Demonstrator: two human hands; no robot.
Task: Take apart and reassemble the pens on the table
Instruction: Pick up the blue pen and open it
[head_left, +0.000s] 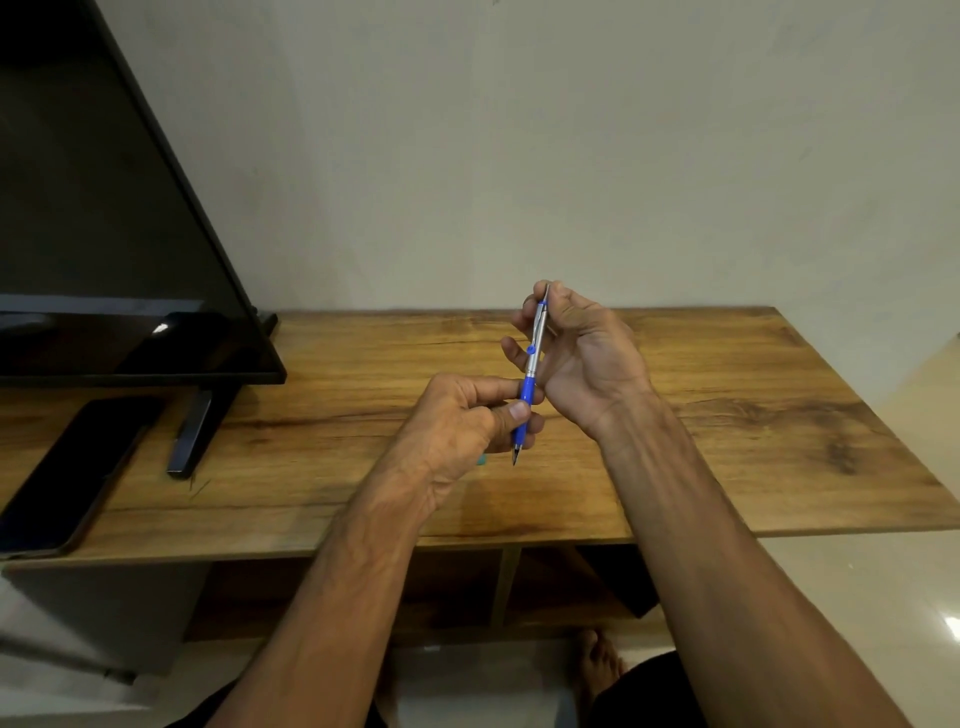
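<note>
A pen (531, 371) with a silver upper barrel and a blue grip is held nearly upright above the middle of the wooden table (727, 426), its tip pointing down. My left hand (462, 426) pinches the blue grip between thumb and forefinger. My right hand (582, 358) wraps its fingers around the silver upper barrel near the clip. A small teal piece (482, 460) peeks out below my left hand; what it is cannot be told. The table surface under my hands is hidden.
A black television (104, 234) stands on its foot (195, 431) at the left of the table. A dark phone (72, 473) lies flat at the front left corner. The wall rises just behind the table. Open shelves sit below the tabletop.
</note>
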